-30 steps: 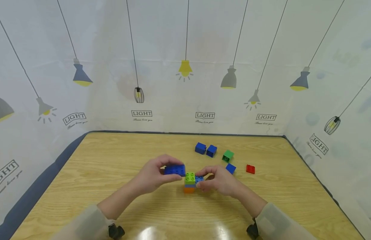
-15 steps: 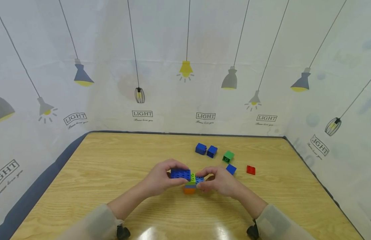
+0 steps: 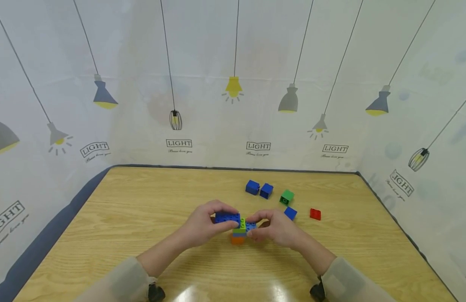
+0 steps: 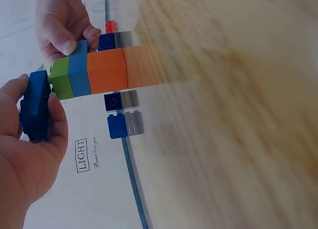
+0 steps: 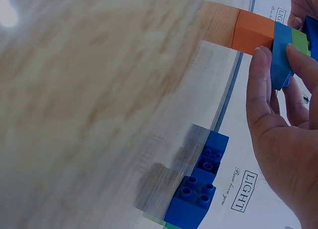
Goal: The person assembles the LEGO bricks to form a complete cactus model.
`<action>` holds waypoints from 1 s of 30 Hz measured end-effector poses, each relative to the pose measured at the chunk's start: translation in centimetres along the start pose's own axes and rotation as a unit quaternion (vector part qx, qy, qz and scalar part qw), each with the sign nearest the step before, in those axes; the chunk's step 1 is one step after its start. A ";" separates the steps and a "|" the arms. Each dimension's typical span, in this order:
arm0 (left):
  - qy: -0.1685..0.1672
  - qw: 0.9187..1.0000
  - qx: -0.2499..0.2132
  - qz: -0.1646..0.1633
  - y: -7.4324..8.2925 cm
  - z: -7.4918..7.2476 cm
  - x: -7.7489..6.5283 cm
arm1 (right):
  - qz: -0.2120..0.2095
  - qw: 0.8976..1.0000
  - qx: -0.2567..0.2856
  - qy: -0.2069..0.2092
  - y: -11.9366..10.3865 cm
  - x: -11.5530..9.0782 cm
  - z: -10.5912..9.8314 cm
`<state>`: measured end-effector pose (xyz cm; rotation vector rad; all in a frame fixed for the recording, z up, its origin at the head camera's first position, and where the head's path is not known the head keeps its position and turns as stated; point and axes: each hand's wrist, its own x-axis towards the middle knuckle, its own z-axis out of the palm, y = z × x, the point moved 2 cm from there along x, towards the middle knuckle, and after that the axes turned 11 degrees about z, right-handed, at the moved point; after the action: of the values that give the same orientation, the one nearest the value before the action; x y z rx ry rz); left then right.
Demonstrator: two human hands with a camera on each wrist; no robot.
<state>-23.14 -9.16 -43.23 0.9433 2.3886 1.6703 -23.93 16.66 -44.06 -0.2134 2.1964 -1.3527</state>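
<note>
- White backdrop (image 3: 203,50): boxed "LIGHT" label (image 3: 179,143), repeated; script line (image 3: 179,149) beneath probably ends "love you", first word too blurred.
- Brick stack (image 3: 238,235) upright on wood table (image 3: 142,197): orange brick (image 3: 238,240) lowest, light blue brick (image 3: 251,226) next, jutting right, lime green brick (image 3: 239,230) on top.
- Left hand (image 3: 203,225): part-closed, thumb and fingers pinching dark blue studded brick (image 3: 226,217) over the lime green one's left part.
- Right hand (image 3: 277,227): fingers bent, pinching the light blue brick's jutting end.
</note>
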 end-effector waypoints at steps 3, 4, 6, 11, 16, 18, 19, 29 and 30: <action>0.005 1.000 0.006 0.001 0.2 0.0 0.1 | 0.002 1.000 0.000 0.001 0.1 0.0 0.0; 0.007 1.000 0.010 0.002 0.2 0.1 0.2 | 0.002 1.000 0.001 0.000 0.1 -0.1 0.0; 0.010 1.000 0.015 0.004 0.1 0.2 0.3 | 0.004 1.000 0.000 0.002 0.1 -0.1 0.0; 0.010 1.000 0.017 0.005 -0.2 0.7 0.6 | 0.005 1.000 0.000 0.000 0.1 -0.1 0.0; 0.012 1.000 0.016 0.008 -0.2 1.0 0.7 | 0.005 1.000 0.002 0.003 0.0 -0.2 0.0; 0.013 1.000 0.017 0.010 -0.2 1.0 0.7 | 0.004 1.000 0.002 0.004 0.0 -0.2 0.0; 0.013 1.000 0.017 0.009 -0.1 1.0 0.7 | 0.002 1.000 0.001 0.004 0.0 -0.2 0.1; -0.001 1.000 0.013 0.007 0.0 1.1 1.0 | 0.006 1.000 0.008 0.001 0.1 -0.1 0.1; -0.002 1.000 0.009 0.005 -0.1 1.1 1.1 | 0.006 1.000 0.009 0.001 0.1 -0.1 0.1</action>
<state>-23.58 -7.69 -43.49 0.9627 2.4034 1.6528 -23.77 16.67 -44.14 -0.1927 2.1829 -1.3669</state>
